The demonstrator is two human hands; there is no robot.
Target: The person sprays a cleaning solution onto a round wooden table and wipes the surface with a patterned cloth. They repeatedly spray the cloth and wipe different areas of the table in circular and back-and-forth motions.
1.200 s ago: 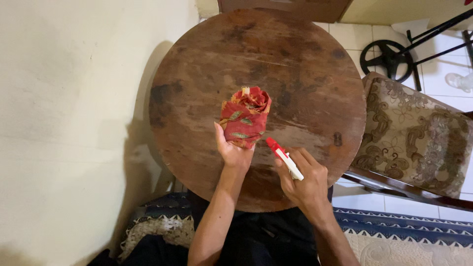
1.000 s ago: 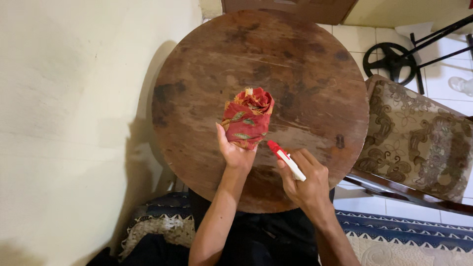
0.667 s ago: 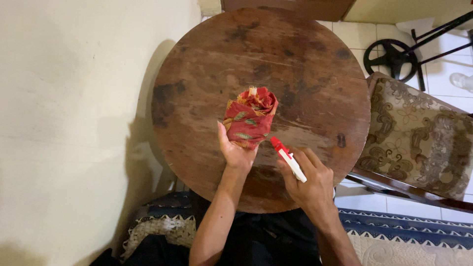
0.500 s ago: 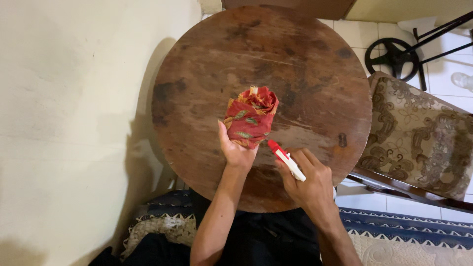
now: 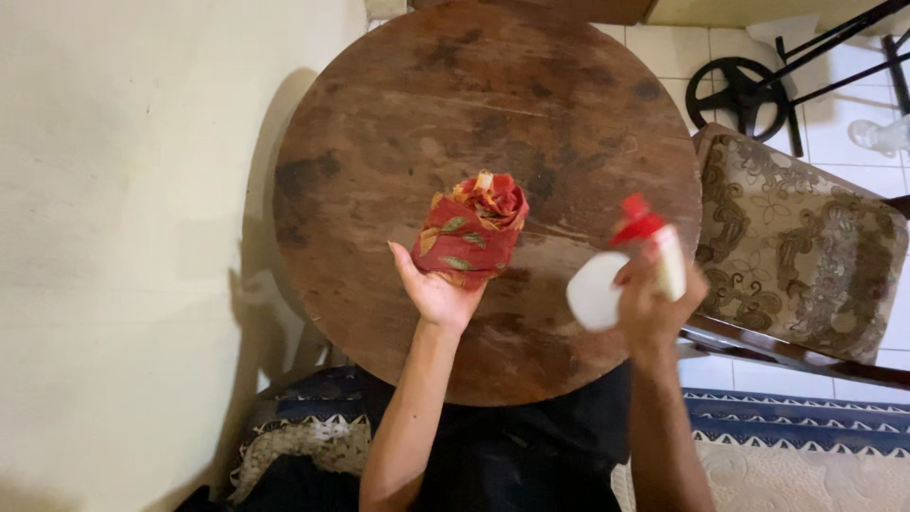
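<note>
While the left hand point(image 5: 436, 294) still cups the red cloth point(image 5: 469, 230), the right hand point(image 5: 649, 308) has lifted the spray bottle point(image 5: 621, 270), gripping it.

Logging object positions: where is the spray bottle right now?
Head view: the spray bottle is in the right hand, raised over the table's right edge, right of the red cloth and beside the chair.

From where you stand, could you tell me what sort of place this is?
Most likely a room in a home: a worn round wooden table against a wall, an upholstered patterned chair beside it, and a tiled floor.
</note>
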